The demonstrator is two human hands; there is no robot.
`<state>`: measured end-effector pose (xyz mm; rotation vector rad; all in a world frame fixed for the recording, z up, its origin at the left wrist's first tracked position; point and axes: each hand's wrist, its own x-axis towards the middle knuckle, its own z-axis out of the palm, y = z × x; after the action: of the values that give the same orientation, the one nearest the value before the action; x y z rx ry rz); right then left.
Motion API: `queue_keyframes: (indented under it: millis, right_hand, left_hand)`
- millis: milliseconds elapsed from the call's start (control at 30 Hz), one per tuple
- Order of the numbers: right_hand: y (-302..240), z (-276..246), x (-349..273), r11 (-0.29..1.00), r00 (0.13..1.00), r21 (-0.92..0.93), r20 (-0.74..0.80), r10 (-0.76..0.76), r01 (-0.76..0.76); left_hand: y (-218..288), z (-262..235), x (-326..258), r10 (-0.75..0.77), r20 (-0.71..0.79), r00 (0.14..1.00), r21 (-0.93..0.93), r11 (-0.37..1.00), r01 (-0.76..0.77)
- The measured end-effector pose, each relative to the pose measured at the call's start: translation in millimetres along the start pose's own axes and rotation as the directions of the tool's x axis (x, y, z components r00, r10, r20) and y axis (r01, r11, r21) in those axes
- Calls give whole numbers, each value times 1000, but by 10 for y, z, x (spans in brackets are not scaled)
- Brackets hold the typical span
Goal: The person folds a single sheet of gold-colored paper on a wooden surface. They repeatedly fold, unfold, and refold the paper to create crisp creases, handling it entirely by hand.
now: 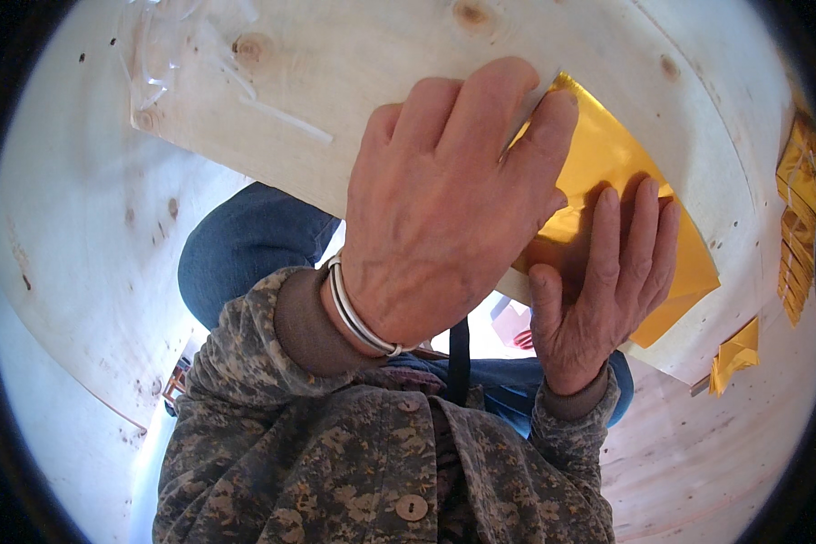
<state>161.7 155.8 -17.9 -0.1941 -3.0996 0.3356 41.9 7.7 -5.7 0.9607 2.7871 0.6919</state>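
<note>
My left hand point(453, 186), with a silvery bracelet at its wrist, is closed at the left edge of a shiny gold foil sheet point(594, 136). A thin grey-white strip point(542, 93) shows between its index finger and thumb; the rest of that strip is hidden. My right hand point(603, 272) lies on the sheet's near part, fingers stretched out and thumb apart. The gold sheet rests on a pale wooden board point(317, 68), its right corner angled toward the board's edge.
White plastic strips point(286, 122) lie at the upper left of the board. A folded gold piece point(736, 355) sits at the right, and a bundle of gold foil pieces point(798, 218) is farther right. My knee in blue jeans point(245, 245) shows beneath the board's left side.
</note>
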Motion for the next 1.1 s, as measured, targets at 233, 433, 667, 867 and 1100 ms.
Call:
queue_keyframes:
  millis: [233, 433, 667, 867, 1100]
  right_hand:
    - [6, 14, -7, 1000, 1000, -6, -25, -10, 10]
    - [4, -5, -4, 1000, 1000, -22, -14, -6, 5]
    - [2, -9, -6, 1000, 1000, -31, -3, -4, 4]
    - [-4, -4, -3, 999, 1000, -44, -4, 3, -3]
    - [9, -1, -12, 998, 1000, -64, 8, 2, -2]
  left_hand:
    - [-18, 18, -4, 16, -29, 999, -12, 1000, -17]
    - [-10, 5, -8, 10, -6, 1000, -10, 1000, -10]
    - [-8, 10, -8, 9, -9, 1000, 8, 1000, -8]
    - [0, 14, -5, 2, -5, 1000, 12, 1000, -2]
    - [-7, 21, -8, 9, -3, 1000, 25, 1000, -9]
